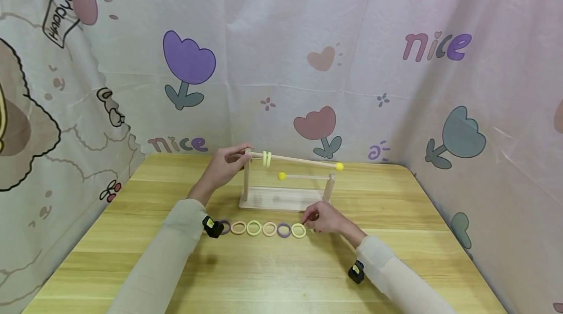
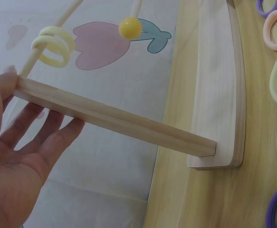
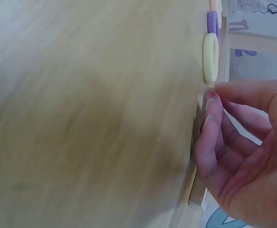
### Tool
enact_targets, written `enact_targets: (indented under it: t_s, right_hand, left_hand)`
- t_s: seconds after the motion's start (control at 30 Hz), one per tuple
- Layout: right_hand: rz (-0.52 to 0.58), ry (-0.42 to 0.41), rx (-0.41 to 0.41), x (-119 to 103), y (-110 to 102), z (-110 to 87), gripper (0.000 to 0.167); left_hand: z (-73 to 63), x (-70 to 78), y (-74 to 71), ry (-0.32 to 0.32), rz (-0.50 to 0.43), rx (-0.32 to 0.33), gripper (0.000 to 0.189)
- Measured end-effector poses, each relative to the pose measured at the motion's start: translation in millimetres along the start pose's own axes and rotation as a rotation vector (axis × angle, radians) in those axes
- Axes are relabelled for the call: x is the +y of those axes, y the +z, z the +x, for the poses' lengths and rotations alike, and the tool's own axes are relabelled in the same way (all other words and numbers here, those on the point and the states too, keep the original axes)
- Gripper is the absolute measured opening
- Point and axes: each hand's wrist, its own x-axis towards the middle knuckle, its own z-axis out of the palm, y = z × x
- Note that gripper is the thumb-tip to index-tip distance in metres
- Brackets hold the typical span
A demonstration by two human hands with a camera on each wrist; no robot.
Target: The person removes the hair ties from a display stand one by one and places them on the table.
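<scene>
A wooden stand (image 1: pixel 281 199) has two upright posts, each bearing a rod with a yellow ball at its tip. My left hand (image 1: pixel 223 165) holds the top of the left post (image 2: pixel 114 116), thumb above and fingers beneath. Two pale yellow hair ties (image 2: pixel 55 47) hang on the upper rod (image 1: pixel 303 160) close to that hand. In front of the stand, my right hand (image 1: pixel 324 217) pinches at the right end of a row of hair ties. A pale yellow sliver (image 3: pixel 211 86) shows at its fingertips, the rest hidden. Beside them lies another yellow hair tie (image 3: pixel 210 58).
The row on the table (image 1: pixel 272 275) holds several purple, peach and yellow hair ties, among them a purple one (image 1: pixel 283 223) and a peach one (image 1: pixel 239 222). The lower rod (image 1: pixel 308 177) points left from the right post. A patterned curtain (image 1: pixel 281 60) hangs behind the table.
</scene>
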Motion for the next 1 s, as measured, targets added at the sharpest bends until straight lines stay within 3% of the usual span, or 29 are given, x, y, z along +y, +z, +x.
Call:
enact_targets:
  t_s: [0.17,0.43,0.8,1.0]
  right_hand:
    - [-0.064,-0.066,0.075,0,-8,-1.5,0.009]
    - [-0.107,-0.154,0.257,-21,-19,0.3,0.002]
    - [0.04,-0.171,0.548,-59,-17,18.1,0.005]
    - [0.081,-0.227,0.636,-74,-11,30.2,0.006]
  left_hand:
    - [0.6,-0.4,-0.2,0.003,0.004,-0.002,0.04]
    - [0.4,1.0,0.0,0.005,0.013,0.0,0.04]
    - [-0.4,2.0,-0.8,0.004,0.021,-0.001,0.042]
    - [-1.2,1.8,0.2,-0.003,0.021,-0.002,0.042]
